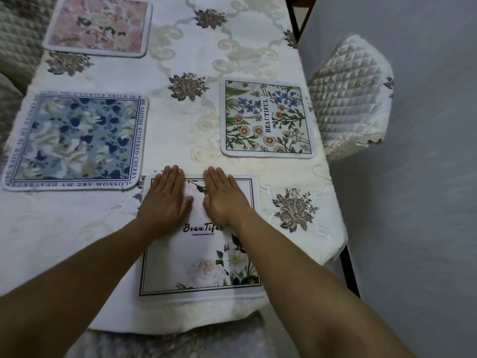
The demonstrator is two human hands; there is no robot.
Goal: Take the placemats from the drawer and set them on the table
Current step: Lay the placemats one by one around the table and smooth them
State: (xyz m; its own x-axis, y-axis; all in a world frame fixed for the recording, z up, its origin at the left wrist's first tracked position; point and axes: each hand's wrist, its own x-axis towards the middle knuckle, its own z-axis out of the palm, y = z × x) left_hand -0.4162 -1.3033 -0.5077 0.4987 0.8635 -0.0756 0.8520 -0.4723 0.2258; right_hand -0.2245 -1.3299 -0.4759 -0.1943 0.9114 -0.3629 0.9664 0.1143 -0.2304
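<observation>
White "Beautiful" placemat (196,254): lay flat at the near edge of the bench (178,140). Left hand (165,200) and right hand (223,197) pressed its far half, fingers straight, released, grasping nothing. Blue floral placemat (74,140), daisy placemat (267,117) and pink placemat (99,24) lay apart beyond.

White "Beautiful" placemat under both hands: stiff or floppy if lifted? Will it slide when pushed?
Probably floppy: the white placemat looks like thin cloth, lying flat under the left hand and right hand; lifted by an edge it would likely droop. Likely light, being thin. Pushed, it may drag and wrinkle the tablecloth rather than slide freely.
</observation>
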